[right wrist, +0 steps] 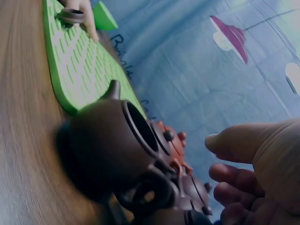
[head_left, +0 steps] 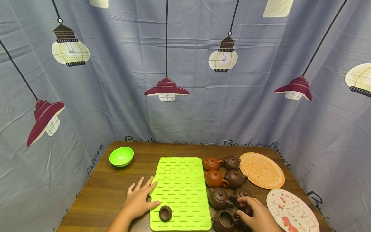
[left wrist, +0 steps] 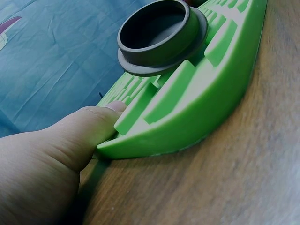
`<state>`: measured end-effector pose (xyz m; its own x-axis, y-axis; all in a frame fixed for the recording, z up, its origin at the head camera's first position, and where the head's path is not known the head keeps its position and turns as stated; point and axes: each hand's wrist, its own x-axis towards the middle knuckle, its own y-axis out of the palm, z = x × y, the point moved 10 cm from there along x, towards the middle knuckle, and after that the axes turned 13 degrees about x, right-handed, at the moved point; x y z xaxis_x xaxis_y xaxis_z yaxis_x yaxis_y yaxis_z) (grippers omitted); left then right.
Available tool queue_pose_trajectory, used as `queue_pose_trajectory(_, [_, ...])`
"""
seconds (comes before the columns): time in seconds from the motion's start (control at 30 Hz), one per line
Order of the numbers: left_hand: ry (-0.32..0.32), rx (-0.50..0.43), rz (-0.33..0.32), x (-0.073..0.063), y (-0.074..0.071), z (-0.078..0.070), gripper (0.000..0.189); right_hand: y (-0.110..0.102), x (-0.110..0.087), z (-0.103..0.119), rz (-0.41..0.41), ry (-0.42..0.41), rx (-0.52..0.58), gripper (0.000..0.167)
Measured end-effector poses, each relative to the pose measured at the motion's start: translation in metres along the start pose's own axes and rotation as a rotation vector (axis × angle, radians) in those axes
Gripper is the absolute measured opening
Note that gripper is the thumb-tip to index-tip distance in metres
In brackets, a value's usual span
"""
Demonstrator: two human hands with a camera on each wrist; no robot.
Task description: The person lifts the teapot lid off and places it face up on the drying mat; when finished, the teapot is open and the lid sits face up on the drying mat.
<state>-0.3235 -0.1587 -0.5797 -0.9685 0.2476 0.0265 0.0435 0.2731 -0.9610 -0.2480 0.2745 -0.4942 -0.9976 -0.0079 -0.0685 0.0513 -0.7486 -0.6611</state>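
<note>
Dark brown and ring-rimmed, a lid (head_left: 165,213) lies hollow side up at the near end of a lime-green mat (head_left: 185,190) patterned with raised ridges. A person's left hand (head_left: 139,198) rests at the mat's left edge, fingers spread, thumb on the rim, gripping no pot or lid. Right of the mat's near corner stands a lidless teapot (head_left: 226,222), its round mouth bare. Just beyond it from the mat, the right hand (head_left: 256,214) hangs low, thumb and fingertips apart with nothing between them; whether it touches a pot cannot be told. The step in hand appears to be work on pots and lids, and the next move seems to call for a careful pinch on a small knob. Well right of the mat lies a white placemat (head_left: 292,209) printed with a cartoon animal. Lidded dark teapots (head_left: 219,198), matte and round-bellied, and two rust-orange teapots (head_left: 214,178) line the mat's right side toward its far end, with an orange placemat (head_left: 262,170) past them. Off the mat's far left corner sits a glossy green bowl (head_left: 121,157); behind the mat hangs a creased grey-blue curtain (head_left: 191,119).
</note>
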Motion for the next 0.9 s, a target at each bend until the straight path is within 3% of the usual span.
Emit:
queue_pose_trajectory(0.3, [0.001, 0.006, 0.003, 0.001, 0.001, 0.001, 0.089, -0.014, -0.002, -0.018, -0.013, 0.003, -0.104, 0.041])
queue_pose_trajectory(0.47, [0.000, 0.006, 0.001, 0.000, 0.000, 0.000, 0.090, -0.012, 0.000, -0.028, 0.030, -0.010, -0.089, 0.040])
queue_pose_trajectory(0.63, [-0.004, 0.006, -0.003, 0.001, 0.000, 0.001, 0.090, -0.009, -0.002, -0.029, 0.066, -0.087, -0.074, 0.038])
queue_pose_trajectory(0.77, [-0.009, 0.008, -0.002, 0.002, 0.001, 0.002, 0.090, -0.010, -0.002, -0.029, 0.059, -0.111, -0.069, 0.033])
queue_pose_trajectory(0.9, [-0.011, 0.002, 0.003, 0.002, 0.001, 0.002, 0.089, -0.012, -0.003, -0.034, 0.024, -0.080, -0.060, 0.029])
